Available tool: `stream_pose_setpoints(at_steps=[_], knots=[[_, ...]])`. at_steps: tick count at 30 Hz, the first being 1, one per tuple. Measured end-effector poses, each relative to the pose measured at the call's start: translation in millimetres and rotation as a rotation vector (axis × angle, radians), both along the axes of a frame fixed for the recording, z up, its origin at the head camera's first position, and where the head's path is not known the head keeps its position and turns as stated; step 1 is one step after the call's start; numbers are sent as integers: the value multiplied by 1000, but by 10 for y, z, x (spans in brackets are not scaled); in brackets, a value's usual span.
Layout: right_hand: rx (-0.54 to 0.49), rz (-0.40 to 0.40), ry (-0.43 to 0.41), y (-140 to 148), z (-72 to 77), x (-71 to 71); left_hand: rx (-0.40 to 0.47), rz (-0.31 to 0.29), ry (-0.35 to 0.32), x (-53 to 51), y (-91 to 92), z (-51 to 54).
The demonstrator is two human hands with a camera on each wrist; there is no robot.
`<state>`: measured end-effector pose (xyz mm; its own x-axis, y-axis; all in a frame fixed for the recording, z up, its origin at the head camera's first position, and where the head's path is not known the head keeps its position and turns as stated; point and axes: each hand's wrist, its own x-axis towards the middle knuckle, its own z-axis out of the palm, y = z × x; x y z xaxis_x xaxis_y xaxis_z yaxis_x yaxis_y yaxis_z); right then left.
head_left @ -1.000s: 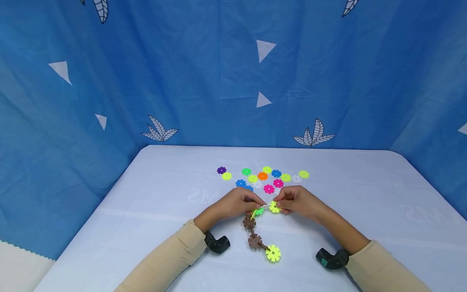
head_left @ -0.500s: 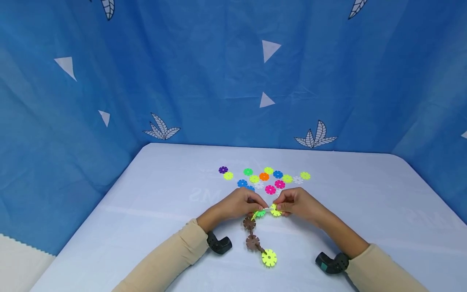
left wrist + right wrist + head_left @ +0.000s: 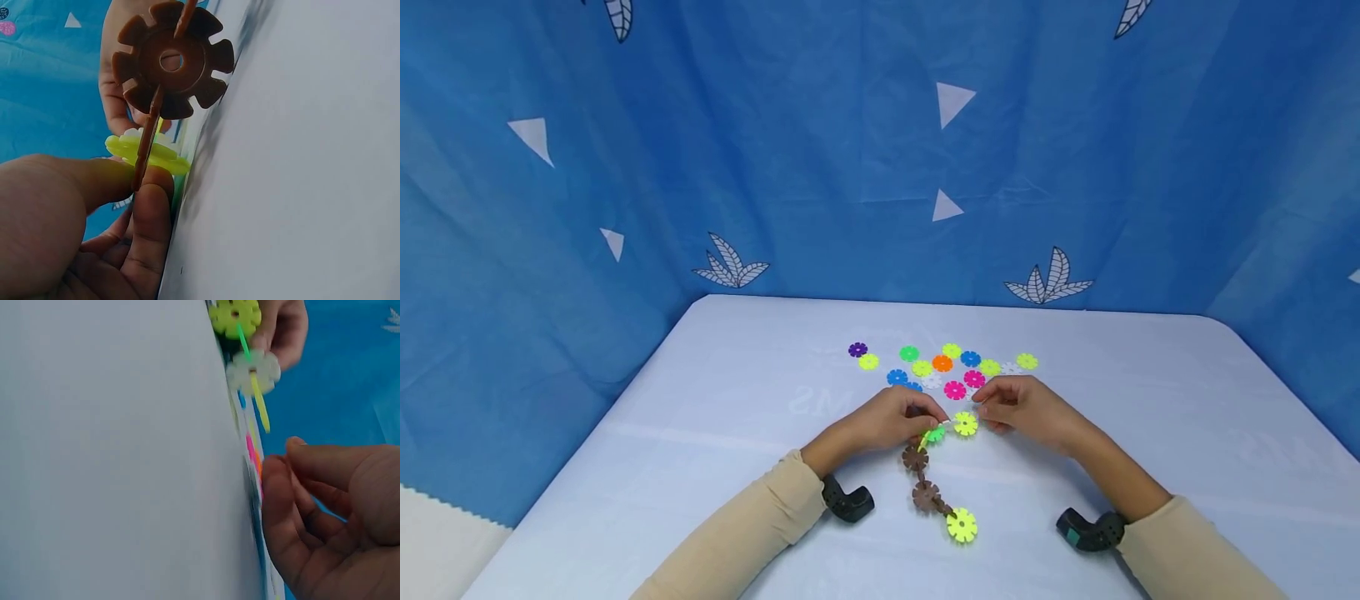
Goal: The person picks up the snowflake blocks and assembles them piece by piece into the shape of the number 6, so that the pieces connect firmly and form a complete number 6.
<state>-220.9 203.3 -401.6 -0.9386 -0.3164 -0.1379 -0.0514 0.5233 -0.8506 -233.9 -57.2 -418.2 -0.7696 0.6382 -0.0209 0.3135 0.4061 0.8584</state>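
Notched plastic discs are slotted together into a chain. My left hand [image 3: 887,421] pinches the chain near its green disc [image 3: 936,434], fingertips partly hidden. From there, brown discs [image 3: 927,497] hang toward me, ending in a yellow disc [image 3: 962,526]. A brown disc [image 3: 197,81] and a yellow disc [image 3: 159,156] appear close up in the left wrist view. Beyond the green one, a white disc [image 3: 265,374] carries another yellow disc [image 3: 966,424] at the chain's far end. Just right of that, my right hand [image 3: 1030,408] holds nothing, its thumb and fingers loosely bent.
Several loose discs lie farther back on the white table [image 3: 760,350], among them a purple disc [image 3: 858,350], an orange disc [image 3: 942,363] and a pink disc [image 3: 955,390]. A blue curtain [image 3: 850,150] stands behind. Black devices [image 3: 1090,531] sit at both wrists.
My right hand has let go of the yellow disc at the chain's far end and drawn slightly right and back. My left hand keeps its pinch in nearly the same place.
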Motion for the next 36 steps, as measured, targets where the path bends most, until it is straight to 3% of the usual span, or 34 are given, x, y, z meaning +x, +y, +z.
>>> stream_pose_setpoints(at_steps=[7,13,19,27,36], knots=[[216,-114,204,355,48,-187,3,4,12,6,-42,1],[356,-105,299,527,44,-243,3,-6,24,2,-33,-16],[413,-67,299,551,74,-231,5,-28,18,4,10,-21],[482,7,278,507,107,-428,-3,-2,31,15,21,-12],[466,-23,247,489,69,-504,-4,20,31,-1,5,-16]])
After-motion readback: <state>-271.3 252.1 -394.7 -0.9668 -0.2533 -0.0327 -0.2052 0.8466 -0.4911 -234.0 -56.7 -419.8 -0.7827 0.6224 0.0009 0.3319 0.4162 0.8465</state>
